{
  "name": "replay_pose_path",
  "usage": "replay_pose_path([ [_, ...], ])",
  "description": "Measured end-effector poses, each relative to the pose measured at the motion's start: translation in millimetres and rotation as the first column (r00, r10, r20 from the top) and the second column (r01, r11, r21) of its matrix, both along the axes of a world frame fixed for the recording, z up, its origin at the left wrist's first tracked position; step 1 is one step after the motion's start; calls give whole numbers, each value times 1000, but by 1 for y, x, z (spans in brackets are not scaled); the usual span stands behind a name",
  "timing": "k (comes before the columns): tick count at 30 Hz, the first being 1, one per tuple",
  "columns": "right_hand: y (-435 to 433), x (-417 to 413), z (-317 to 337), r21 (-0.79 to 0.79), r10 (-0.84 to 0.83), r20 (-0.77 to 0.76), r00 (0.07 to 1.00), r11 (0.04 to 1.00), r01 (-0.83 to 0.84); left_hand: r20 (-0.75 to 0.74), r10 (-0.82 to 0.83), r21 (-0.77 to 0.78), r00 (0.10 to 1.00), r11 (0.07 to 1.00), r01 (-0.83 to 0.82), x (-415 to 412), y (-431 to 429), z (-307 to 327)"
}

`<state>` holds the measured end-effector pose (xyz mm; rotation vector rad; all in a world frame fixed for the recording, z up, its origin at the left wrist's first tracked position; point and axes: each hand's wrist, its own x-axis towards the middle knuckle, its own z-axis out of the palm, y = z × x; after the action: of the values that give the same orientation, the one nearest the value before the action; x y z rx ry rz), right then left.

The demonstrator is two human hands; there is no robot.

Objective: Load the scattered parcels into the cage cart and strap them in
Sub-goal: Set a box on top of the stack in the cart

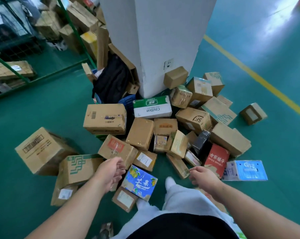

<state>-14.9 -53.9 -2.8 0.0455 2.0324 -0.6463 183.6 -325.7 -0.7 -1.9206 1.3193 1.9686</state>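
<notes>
Both hands are empty and relaxed. The left hand (111,171) has its fingers spread just beside a blue box (139,182) and the right hand (203,178) hangs loosely curled, apart on the box's other side, which looks like a reach to take it from both sides. The parcels (140,133), mostly taped brown cartons with labels, lie tumbled at all angles on the floor (42,109) around a pillar (154,40); the cart (74,30), green wire and part loaded, stands at the floor's far left.
</notes>
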Motion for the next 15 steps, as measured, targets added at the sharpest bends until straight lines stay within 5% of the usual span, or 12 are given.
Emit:
replay_pose_path([
  [11, -122, -118, -78, 138, 26, 74, 997, 990, -36, 156, -8, 85, 988, 996, -5, -81, -80, -56],
  [15, -189, -195, -161, 211, 187, 170, 967, 952, -221, 267, 9, 104, 964, 994, -38, -139, -127, -119],
])
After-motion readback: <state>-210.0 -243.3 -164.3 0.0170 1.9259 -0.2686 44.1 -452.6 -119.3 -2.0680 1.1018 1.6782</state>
